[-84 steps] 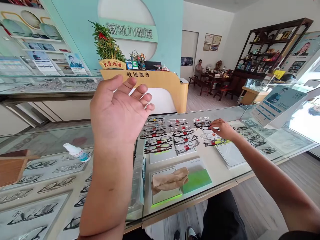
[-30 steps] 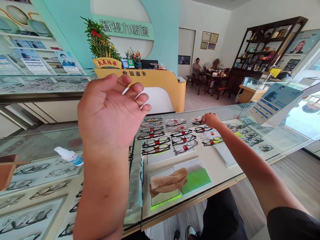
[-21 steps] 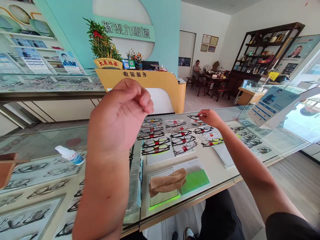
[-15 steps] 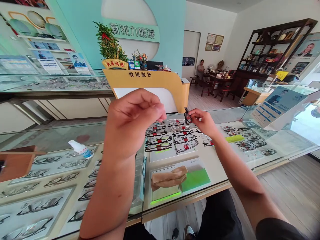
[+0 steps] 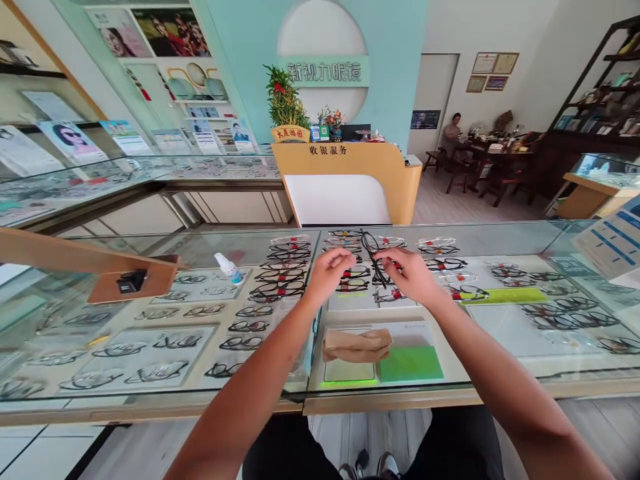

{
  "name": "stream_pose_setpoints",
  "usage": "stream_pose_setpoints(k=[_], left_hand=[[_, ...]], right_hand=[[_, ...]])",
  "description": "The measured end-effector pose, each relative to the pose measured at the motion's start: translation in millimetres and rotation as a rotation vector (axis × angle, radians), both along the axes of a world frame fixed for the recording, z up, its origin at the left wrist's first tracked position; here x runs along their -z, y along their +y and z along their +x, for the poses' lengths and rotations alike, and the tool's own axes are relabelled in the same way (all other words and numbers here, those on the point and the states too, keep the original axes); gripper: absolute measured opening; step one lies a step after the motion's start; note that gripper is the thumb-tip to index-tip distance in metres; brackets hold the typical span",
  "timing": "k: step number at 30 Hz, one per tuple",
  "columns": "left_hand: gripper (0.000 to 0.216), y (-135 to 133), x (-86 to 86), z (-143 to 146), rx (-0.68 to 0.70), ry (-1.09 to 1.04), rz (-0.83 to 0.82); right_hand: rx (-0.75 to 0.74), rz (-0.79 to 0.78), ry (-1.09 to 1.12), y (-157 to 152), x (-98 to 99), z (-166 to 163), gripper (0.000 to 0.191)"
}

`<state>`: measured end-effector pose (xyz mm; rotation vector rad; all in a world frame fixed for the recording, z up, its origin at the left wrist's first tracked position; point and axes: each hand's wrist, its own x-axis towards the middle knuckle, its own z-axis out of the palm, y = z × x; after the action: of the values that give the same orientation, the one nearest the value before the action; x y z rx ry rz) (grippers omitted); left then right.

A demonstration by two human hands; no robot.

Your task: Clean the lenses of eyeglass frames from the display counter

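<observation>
My right hand (image 5: pixel 407 270) grips a pair of dark-framed eyeglasses (image 5: pixel 371 243), held tilted above the glass counter. Just left of them is my left hand (image 5: pixel 329 270), its thumb and fingers pinched together; what they hold, if anything, is too small to make out. Below both hands lie rows of eyeglasses, some with red tags on the lenses. A folded tan cloth (image 5: pixel 357 345) rests on the counter near me, beside a bright green card (image 5: pixel 413 363).
A white spray bottle (image 5: pixel 229 269) stands left on the glass counter (image 5: pixel 395 393), near a brown wooden stand (image 5: pixel 135 280). A leaflet holder (image 5: pixel 613 243) is at the right. Beyond is a cash desk (image 5: pixel 345 160); a person (image 5: pixel 453 131) sits at a far table.
My left hand has come down from its raised position, close to the eyeglasses in my right hand. The eyeglasses have turned and hang nearer the middle. My view has shifted left.
</observation>
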<state>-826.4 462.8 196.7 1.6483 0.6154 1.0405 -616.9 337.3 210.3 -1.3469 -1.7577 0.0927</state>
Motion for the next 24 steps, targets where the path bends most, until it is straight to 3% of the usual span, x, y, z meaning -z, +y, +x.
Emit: stream_pose_setpoints(k=[3, 6, 15, 21, 24], left_hand=[[0.028, 1, 19.2, 1, 0.058, 0.055, -0.052], [0.028, 1, 25.8, 3, 0.099, 0.125, -0.09], [0.028, -9, 17.5, 4, 0.221, 0.046, -0.16], [0.04, -8, 20.3, 2, 0.178, 0.077, -0.163], [0.041, -6, 20.7, 1, 0.16, 0.09, -0.159]], right_hand=[[-0.023, -0.038, 0.019, 2, 3.7, -1, 0.031], [-0.07, -0.054, 0.094, 2, 4.0, -3, 0.031], [-0.153, -0.134, 0.232, 0, 2.8, -10, 0.028], [-0.222, -0.166, 0.293, 1, 8.7, -12, 0.027], [-0.194, -0.146, 0.454, 6, 14.5, -13, 0.019]])
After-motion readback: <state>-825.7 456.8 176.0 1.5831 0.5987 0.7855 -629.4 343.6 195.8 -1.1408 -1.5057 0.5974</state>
